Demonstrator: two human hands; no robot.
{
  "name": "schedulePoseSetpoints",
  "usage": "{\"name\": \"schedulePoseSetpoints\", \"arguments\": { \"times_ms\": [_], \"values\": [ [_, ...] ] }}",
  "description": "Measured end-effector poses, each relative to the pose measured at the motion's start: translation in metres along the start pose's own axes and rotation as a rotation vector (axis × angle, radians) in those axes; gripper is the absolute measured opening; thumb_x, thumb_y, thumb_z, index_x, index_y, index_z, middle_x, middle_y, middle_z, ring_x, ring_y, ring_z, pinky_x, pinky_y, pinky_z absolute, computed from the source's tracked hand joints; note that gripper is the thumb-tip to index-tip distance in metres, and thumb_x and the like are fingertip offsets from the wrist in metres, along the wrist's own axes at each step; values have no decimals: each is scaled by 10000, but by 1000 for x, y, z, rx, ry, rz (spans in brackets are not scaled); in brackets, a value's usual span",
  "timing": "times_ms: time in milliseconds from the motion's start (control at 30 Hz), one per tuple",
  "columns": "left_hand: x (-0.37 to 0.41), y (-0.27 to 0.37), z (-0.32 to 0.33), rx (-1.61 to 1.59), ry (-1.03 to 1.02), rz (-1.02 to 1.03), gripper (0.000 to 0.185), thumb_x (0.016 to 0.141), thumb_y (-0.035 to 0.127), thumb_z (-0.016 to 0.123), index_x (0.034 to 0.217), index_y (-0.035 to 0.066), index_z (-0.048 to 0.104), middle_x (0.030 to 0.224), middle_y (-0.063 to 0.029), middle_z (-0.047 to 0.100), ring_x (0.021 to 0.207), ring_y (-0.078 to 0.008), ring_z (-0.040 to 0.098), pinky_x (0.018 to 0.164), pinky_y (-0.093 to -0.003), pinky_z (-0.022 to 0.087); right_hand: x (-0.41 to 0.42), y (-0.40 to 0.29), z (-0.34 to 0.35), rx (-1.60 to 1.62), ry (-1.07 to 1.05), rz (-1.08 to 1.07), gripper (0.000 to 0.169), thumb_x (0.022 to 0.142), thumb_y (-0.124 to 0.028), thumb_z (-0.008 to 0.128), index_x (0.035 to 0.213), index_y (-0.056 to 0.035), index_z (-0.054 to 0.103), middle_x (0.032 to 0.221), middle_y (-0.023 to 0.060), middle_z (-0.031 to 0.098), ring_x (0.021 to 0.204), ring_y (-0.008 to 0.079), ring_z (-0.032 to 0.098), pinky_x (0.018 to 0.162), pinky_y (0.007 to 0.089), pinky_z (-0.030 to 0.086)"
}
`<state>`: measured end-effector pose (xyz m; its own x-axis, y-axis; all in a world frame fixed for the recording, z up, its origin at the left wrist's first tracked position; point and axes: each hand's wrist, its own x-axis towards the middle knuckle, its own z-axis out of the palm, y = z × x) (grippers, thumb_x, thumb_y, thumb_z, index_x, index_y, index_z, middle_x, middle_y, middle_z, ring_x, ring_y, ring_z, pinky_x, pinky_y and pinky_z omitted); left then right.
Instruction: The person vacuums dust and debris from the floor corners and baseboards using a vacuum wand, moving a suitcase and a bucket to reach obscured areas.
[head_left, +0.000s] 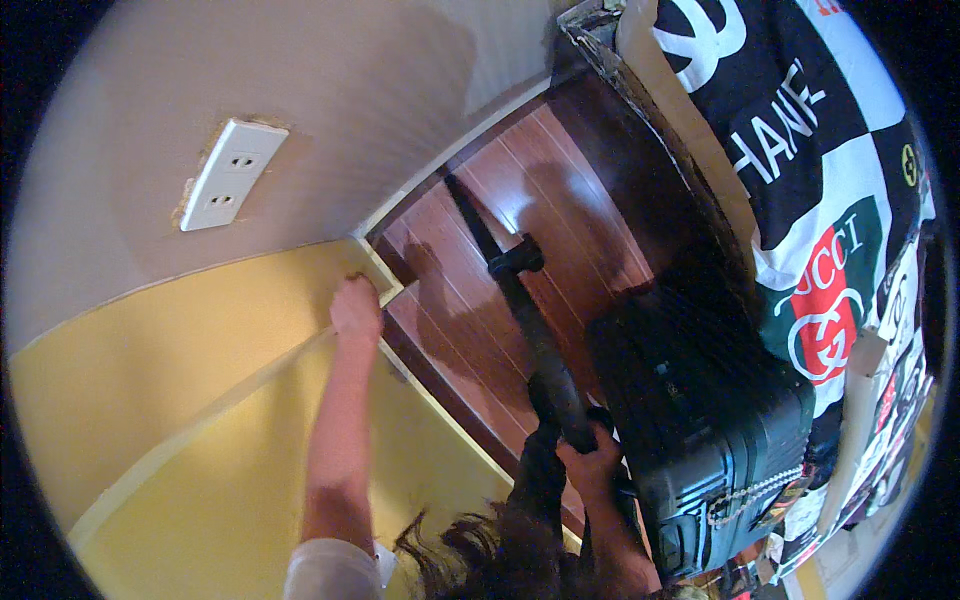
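Note:
My right hand (591, 457), low in the view, is wrapped around the near end of a long black tube-like tool (536, 326). The tool looks like a vacuum wand with a narrow nozzle, and a short crosspiece (516, 256) sits partway along it. Its tapered tip points away from me, close to the base of the far wall. My left hand (357, 307) is curled against the corner of the yellow wall (225, 300), by its ledge. The fingers face away, so whether anything is in them is hidden.
Reddish wood-plank flooring (480, 330) lies between the walls. A black hard-shell suitcase (697, 420) stands right of my right hand. Behind it, a bed-like form is draped in patterned fabric (810, 172) bearing large lettering. A white wall outlet (234, 174) is at upper left.

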<state>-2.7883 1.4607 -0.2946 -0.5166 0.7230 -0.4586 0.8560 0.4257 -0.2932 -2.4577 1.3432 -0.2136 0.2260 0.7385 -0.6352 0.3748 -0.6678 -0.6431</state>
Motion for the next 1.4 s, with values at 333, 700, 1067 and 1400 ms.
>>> {"name": "schedulePoseSetpoints", "arguments": {
  "times_ms": [333,700,1067,1400],
  "values": [
    [-164,14,78,-483,-347,-170,144,767,85,513,840,10,612,850,-203,601,787,-364,596,683,-438,484,15,3,21,-74,334,-72,262,625,-121,657,848,-7,577,702,86,612,621,170,568,593,311,452],
    [-197,-6,85,-602,-217,-88,361,717,9,507,1072,61,544,915,-187,582,857,-357,559,727,-417,464,43,-6,43,-178,326,-211,328,633,-154,647,902,14,564,747,154,622,668,274,610,612,349,456],
    [-213,-13,88,-676,-258,-151,425,725,-5,461,1139,75,516,910,-202,580,848,-367,557,717,-421,462,24,-48,40,-168,136,-214,324,592,-209,661,824,-11,551,690,171,596,639,324,585,609,374,448],
    [-218,-13,75,-655,-184,-365,446,755,53,446,1190,-38,418,989,-273,531,909,-387,527,764,-425,442,-43,-12,54,-536,-76,-222,448,558,-329,714,870,-35,585,722,171,606,715,339,596,633,404,456]
  ]
}}
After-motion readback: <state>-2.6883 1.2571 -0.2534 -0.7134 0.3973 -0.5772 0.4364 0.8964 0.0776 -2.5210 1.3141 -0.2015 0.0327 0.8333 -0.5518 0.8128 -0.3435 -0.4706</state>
